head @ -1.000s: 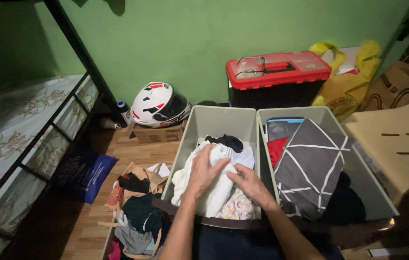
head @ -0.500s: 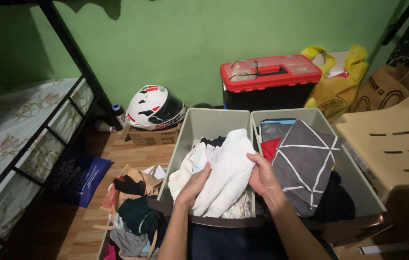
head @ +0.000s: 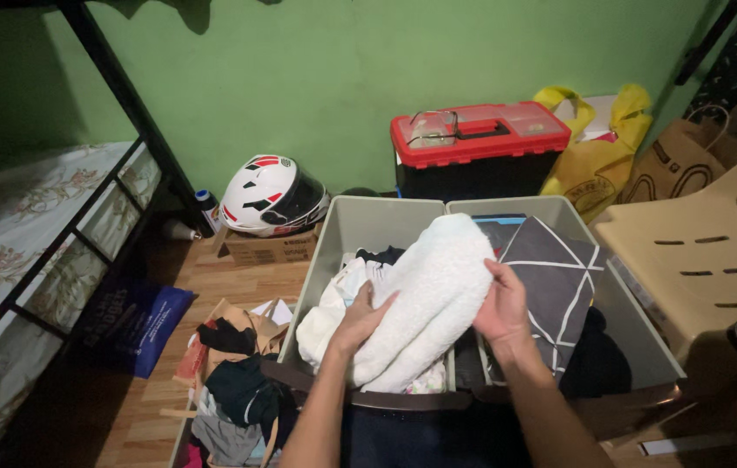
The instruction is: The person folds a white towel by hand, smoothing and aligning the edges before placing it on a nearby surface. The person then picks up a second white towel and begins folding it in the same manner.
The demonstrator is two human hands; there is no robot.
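Two hands on white towel (head: 425, 303) | left hand (head: 360, 316) cups near-left, right hand (head: 500, 303) clamps right edge, supporting its bulk | above left bin (head: 368, 221).

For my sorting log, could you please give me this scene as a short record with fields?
left hand: grips the white towel from its left side
right hand: grips the towel's right side
towel: folded bundle, raised over the left grey bin
right grey bin: holds a grey cloth with white lines
behind bins: red-lidded toolbox, white helmet
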